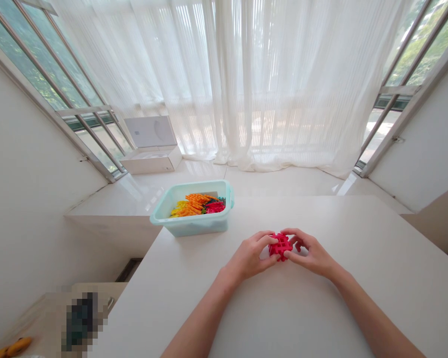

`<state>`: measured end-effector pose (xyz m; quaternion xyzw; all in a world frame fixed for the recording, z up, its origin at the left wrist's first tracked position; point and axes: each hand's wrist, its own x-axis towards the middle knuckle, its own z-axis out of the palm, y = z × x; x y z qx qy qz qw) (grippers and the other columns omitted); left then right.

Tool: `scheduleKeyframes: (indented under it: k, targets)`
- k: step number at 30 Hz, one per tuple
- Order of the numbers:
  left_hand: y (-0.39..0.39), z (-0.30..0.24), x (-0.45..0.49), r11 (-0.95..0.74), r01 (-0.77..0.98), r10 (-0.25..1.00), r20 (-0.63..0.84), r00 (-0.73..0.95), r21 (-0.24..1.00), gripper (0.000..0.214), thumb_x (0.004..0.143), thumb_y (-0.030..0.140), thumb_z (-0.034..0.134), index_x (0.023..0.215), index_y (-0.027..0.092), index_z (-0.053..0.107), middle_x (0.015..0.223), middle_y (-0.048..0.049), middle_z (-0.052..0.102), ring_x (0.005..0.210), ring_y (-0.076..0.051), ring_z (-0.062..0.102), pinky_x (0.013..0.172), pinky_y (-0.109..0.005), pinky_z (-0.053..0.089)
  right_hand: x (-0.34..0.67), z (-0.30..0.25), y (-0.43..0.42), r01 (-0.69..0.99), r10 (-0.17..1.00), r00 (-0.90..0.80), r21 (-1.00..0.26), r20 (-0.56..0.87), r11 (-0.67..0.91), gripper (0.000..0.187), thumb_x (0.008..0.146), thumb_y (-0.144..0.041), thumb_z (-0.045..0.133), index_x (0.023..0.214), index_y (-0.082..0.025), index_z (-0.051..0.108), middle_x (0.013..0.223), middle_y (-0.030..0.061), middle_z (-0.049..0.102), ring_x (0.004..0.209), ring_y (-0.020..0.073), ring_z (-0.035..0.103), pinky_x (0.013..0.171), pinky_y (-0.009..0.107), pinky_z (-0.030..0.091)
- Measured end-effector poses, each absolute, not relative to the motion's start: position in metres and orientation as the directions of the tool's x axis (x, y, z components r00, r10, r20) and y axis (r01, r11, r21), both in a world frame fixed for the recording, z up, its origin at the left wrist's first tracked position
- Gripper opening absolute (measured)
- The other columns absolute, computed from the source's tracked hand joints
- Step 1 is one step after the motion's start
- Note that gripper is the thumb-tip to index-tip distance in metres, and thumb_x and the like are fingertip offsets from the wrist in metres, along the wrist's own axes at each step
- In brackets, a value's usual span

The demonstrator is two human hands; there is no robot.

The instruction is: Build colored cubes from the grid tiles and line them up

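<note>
Right of the pale teal plastic bin (pixel 194 226) on the white desk (pixel 283 318) | red plastic lattice block (pixel 280 246): sitting between both hands, handling as light and stiff, best taken by its outer bars | left grip (pixel 250 256), right grip (pixel 309 253): closing together, fingertips clamping it from either side

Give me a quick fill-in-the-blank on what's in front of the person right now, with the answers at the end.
1. The left hand and right hand hold a ____ plastic lattice piece between them.
2. A pale teal plastic tub stands on the white table to the ____ of the hands.
3. Beyond the tub, a white box sits before sheer white ____.

Answers: red; left; curtains.
</note>
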<state>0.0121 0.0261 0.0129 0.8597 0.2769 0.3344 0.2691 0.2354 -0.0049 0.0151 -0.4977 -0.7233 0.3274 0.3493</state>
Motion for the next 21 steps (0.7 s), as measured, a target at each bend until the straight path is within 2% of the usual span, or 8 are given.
scheduleKeyframes:
  k: [6, 14, 21]
  targets:
    - [0.0259, 0.0126, 0.0119, -0.680, 0.278, 0.662, 0.405, 0.630, 0.679, 0.030, 0.085, 0.029, 0.065, 0.114, 0.023, 0.057, 0.126, -0.0098, 0.062, 0.118, -0.021, 0.059, 0.095, -0.035, 0.052, 0.2352, 0.0140, -0.0052, 0.486, 0.954, -0.249, -0.831, 0.165, 0.271, 0.040, 0.081, -0.027, 0.065, 0.120, -0.026, 0.055, 0.107, 0.0051, 0.068, 0.081, 0.0186, 0.064, 0.068, 0.032, 0.052]
    - [0.0270, 0.0132, 0.0082, -0.678, 0.262, 0.660, 0.412, 0.628, 0.687, 0.021, 0.087, 0.029, 0.063, 0.107, 0.022, 0.062, 0.127, -0.0109, 0.061, 0.113, -0.021, 0.061, 0.097, -0.035, 0.050, 0.2349, 0.0154, -0.0060, 0.453, 0.946, -0.284, -0.848, 0.154, 0.274, 0.035, 0.086, -0.030, 0.062, 0.120, -0.025, 0.054, 0.106, 0.0062, 0.069, 0.083, 0.0191, 0.064, 0.068, 0.031, 0.051]
    - [0.0278, 0.0125, 0.0085, -0.679, 0.248, 0.656, 0.419, 0.628, 0.691, 0.022, 0.084, 0.027, 0.067, 0.105, 0.022, 0.062, 0.127, -0.0101, 0.061, 0.109, -0.021, 0.064, 0.096, -0.035, 0.051, 0.2361, 0.0148, -0.0052, 0.482, 0.941, -0.281, -0.820, 0.187, 0.307, 0.036, 0.082, -0.027, 0.065, 0.117, -0.026, 0.056, 0.101, 0.0045, 0.070, 0.078, 0.0185, 0.063, 0.067, 0.032, 0.051]
